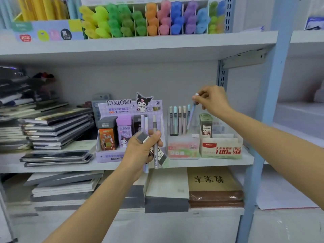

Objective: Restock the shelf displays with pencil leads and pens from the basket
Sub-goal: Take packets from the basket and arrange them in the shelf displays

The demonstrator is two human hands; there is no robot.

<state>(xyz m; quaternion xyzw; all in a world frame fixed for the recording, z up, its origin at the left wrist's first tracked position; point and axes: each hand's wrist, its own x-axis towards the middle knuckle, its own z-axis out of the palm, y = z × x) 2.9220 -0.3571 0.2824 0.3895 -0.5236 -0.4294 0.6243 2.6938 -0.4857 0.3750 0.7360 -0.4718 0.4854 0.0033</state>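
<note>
While pinching a blue pen [191, 116] by its top with the right hand [213, 100] over the part-filled pen display [183, 148], clutching more pens [155, 137] and lead cases [142, 136] in the left hand [140, 148]: seemingly midway.

Three display boxes [220, 151] stand on the middle shelf [52, 167]. The Kuromi box [112, 156] shows three lead cases [124, 130]. The Fruit Soda box [183, 149] holds five standing pens [175, 120]. The right hand [213, 100] pinches a sixth pen [191, 114], and the left hand [140, 149] grips three loose pens [155, 134].
</note>
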